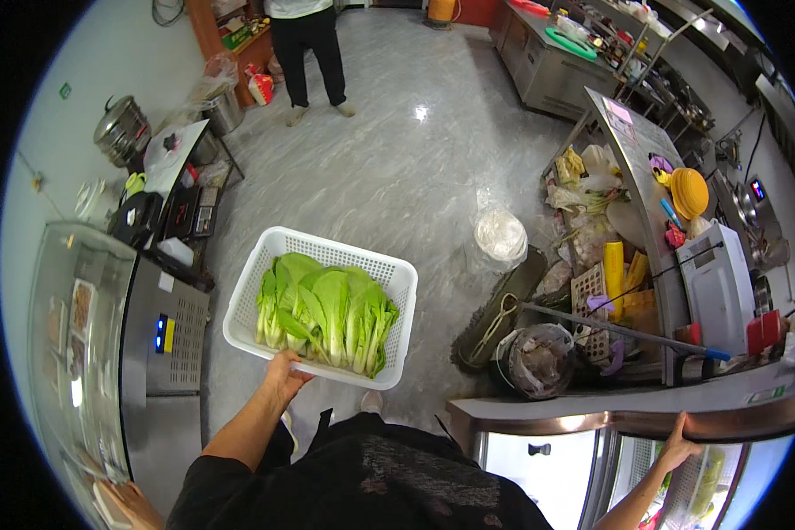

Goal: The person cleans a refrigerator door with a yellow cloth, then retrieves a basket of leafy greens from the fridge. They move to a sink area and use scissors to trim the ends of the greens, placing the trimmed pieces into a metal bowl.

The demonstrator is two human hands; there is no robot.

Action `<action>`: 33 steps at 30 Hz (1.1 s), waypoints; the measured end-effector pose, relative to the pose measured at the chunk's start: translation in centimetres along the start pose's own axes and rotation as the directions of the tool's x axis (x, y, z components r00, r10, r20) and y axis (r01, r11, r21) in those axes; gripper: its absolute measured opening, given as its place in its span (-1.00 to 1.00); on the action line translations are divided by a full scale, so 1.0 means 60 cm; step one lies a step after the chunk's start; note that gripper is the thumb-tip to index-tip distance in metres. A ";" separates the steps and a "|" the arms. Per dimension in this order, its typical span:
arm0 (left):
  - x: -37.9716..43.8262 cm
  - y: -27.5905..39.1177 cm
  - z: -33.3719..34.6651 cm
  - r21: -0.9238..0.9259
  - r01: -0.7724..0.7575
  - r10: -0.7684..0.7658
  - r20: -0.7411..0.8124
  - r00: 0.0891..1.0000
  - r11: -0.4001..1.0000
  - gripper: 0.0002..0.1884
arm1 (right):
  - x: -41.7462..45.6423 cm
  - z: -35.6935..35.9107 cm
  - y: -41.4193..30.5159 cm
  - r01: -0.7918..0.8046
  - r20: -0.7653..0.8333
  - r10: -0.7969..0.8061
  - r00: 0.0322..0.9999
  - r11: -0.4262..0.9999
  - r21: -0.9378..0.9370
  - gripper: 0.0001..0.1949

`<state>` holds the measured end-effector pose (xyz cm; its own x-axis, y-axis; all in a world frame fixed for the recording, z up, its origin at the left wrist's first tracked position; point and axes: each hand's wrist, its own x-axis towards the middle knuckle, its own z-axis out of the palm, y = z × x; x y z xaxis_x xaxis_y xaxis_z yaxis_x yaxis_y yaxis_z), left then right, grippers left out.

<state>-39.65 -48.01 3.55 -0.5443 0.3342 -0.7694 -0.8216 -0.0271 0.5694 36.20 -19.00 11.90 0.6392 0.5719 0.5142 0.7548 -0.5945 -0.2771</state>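
My left hand [283,383] grips the near rim of a white perforated plastic basket [238,324], which hangs tilted above the floor. Leafy green bok choy [334,311] lies in it, leaves away from me and pale stems nearer. At the lower right my right hand [679,452] is at the front of a glass-fronted refrigerator [536,419], one finger raised against its brown top trim. Its other fingers are bent, and whether they hold the door edge is unclear. Behind the glass, a white basket and green vegetables [707,480] show in the lit interior.
A person [308,56] stands ahead. To the right are a lined bin [543,361], a white-covered bucket [500,237], a blue-tipped pole [629,331] and a steel table [642,152]. A glass display cabinet [86,344] stands left; near it, a partial hand [129,505] shows.
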 end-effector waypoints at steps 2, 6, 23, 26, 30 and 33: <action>0.045 0.044 0.051 0.037 0.005 -0.007 0.038 0.999 0.999 -0.54 | 0.003 0.040 0.028 -0.086 -0.145 0.065 0.987 0.986 -0.140 0.07; 0.177 0.063 0.149 -0.015 0.044 -0.043 0.074 0.996 0.999 -0.55 | -0.004 0.054 -0.065 -0.351 -0.170 0.346 0.923 0.936 0.002 0.05; 0.543 0.211 1.008 0.319 0.182 -0.263 0.231 0.937 0.930 -0.53 | -0.034 0.307 -0.627 -0.486 0.162 0.459 0.874 0.828 0.279 -0.53; 0.575 0.257 1.170 0.295 0.237 -0.325 0.300 0.897 0.926 -0.59 | -0.056 0.365 -0.708 -0.664 0.353 0.567 0.744 0.685 0.300 -0.63; 0.702 0.293 1.352 0.376 0.273 -0.394 0.297 0.870 0.886 -0.60 | -0.121 0.450 -0.811 -0.931 0.673 0.668 0.318 0.353 0.090 -0.76; 0.771 0.306 1.521 0.444 0.209 -0.380 0.340 0.860 0.871 -0.60 | -0.167 0.543 -0.929 -0.909 0.845 0.531 -0.067 0.317 -0.271 -0.84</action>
<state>-64.47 52.93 4.81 -0.0984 0.6185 -0.7796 -0.7540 0.4649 0.4640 -7.48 26.84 -4.25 0.4824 0.1235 -0.8672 -0.3818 -0.8614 -0.3351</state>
